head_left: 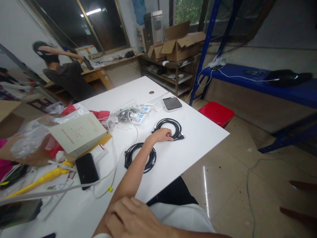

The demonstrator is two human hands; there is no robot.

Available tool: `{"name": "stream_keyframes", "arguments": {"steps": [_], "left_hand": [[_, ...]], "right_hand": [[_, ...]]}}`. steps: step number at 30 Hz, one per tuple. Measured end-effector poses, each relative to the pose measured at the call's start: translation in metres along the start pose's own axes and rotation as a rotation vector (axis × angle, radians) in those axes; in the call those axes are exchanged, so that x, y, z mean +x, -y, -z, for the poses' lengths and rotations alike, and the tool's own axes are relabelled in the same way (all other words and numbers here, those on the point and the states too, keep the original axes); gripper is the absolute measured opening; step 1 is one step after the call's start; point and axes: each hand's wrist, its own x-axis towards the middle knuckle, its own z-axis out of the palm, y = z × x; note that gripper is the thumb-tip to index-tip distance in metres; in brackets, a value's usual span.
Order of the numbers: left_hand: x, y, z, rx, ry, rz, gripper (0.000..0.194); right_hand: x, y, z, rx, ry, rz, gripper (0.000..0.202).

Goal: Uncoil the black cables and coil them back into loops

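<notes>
- The right hand (133, 215) is lying over the person's left forearm (131, 180), its fingers bending side by side; whether they are gripping, I cannot tell.
- A black phone (86, 170) is resting on the white table (195, 132), left of that forearm, with a pale cable crossing its lower end.
- The nearer black coil (128, 159) is lying flat on the table, the forearm hiding part of it.
- The left hand (161, 135) is touching the near side of the farther black coil (178, 126) with curling fingers; I cannot tell whether they are closing on the cable. This coil is lying toward the table's right side, its plug pointing right.
- A dark-topped square device (172, 103) is sitting just beyond that coil.
- A red stool (216, 113) is standing beside the table.
- Farther back, another person (65, 79) is raising an arm to the head.
- Open cardboard boxes (182, 48) are standing on a shelf unit.
</notes>
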Motion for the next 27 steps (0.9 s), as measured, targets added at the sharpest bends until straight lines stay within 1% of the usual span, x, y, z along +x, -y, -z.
{"name": "stream_keyframes", "arguments": {"steps": [2, 5, 7, 9, 11, 13, 15, 17, 20, 21, 22, 24, 27], "left_hand": [[-0.001, -0.003, 0.003, -0.009, -0.021, -0.022, 0.017], [-0.004, -0.012, 0.009, -0.036, -0.086, -0.066, 0.018], [-0.007, -0.019, 0.014, -0.068, -0.163, -0.095, 0.022], [-0.012, -0.028, 0.021, -0.116, -0.258, -0.115, 0.023], [-0.017, -0.036, 0.032, -0.176, -0.36, -0.128, 0.025], [-0.024, -0.044, 0.044, -0.24, -0.459, -0.148, 0.027], [-0.03, -0.051, 0.056, -0.296, -0.545, -0.174, 0.03], [-0.036, -0.059, 0.066, -0.37, -0.631, -0.215, 0.032], [-0.047, -0.073, 0.074, -0.561, -0.786, -0.297, 0.034], [-0.051, -0.078, 0.075, -0.638, -0.834, -0.32, 0.034], [-0.055, -0.084, 0.075, -0.715, -0.872, -0.338, 0.034], [-0.064, -0.096, 0.074, -0.858, -0.914, -0.363, 0.032], [-0.08, -0.112, 0.071, -1.049, -0.925, -0.401, 0.028]], "right_hand": [[-0.001, -0.01, 0.0, -0.078, -0.034, -0.037, 0.052], [-0.003, -0.02, 0.005, -0.086, -0.034, 0.033, 0.038], [-0.004, -0.022, 0.013, -0.052, -0.045, 0.068, 0.036], [-0.006, -0.024, 0.025, 0.011, -0.073, 0.039, 0.036], [-0.011, -0.032, 0.038, 0.084, -0.12, -0.063, 0.034], [-0.019, -0.049, 0.051, 0.141, -0.212, -0.186, 0.031], [-0.031, -0.076, 0.059, 0.158, -0.362, -0.304, 0.028], [-0.046, -0.108, 0.064, 0.141, -0.499, -0.421, 0.024], [-0.067, -0.153, 0.071, 0.033, -0.669, -0.564, 0.022], [-0.072, -0.164, 0.073, 0.004, -0.704, -0.601, 0.025], [-0.077, -0.172, 0.076, -0.013, -0.737, -0.635, 0.03], [-0.081, -0.182, 0.08, -0.002, -0.787, -0.688, 0.041], [-0.075, -0.182, 0.084, 0.089, -0.831, -0.704, 0.056]]}}
